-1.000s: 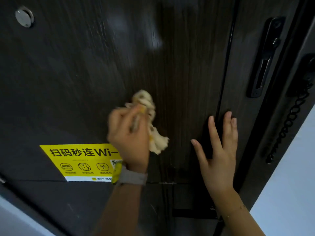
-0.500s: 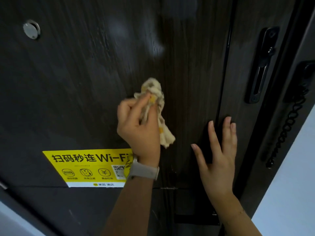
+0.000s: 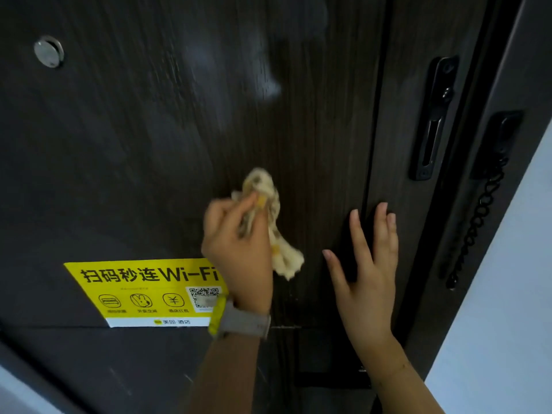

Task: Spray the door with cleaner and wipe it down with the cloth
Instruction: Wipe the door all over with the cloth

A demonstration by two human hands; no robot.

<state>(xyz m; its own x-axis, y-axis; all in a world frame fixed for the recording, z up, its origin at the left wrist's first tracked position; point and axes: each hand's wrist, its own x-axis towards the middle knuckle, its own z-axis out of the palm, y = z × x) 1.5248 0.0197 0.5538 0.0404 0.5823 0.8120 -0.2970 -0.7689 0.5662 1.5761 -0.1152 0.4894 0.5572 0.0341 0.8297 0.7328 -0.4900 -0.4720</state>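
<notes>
Door [image 3: 149,144] bears the left hand [image 3: 239,252] gripping the crumpled cloth [image 3: 268,210] beside the yellow sticker [image 3: 143,291]; right hand [image 3: 367,264] farther right, fingers straight, flat against it.

A yellow Wi-Fi sticker [image 3: 143,291] with black characters, three round icons, a QR code and a white lower strip lies flat toward the lower left. A round silver peephole [image 3: 48,52] sits near the upper left corner. At the right edge, a black slotted chain-lock plate [image 3: 433,121] stands upright; just beside it, a black chain [image 3: 478,222] hangs from a black bracket [image 3: 501,138]. A pale wall [image 3: 507,309] fills the lower right.
</notes>
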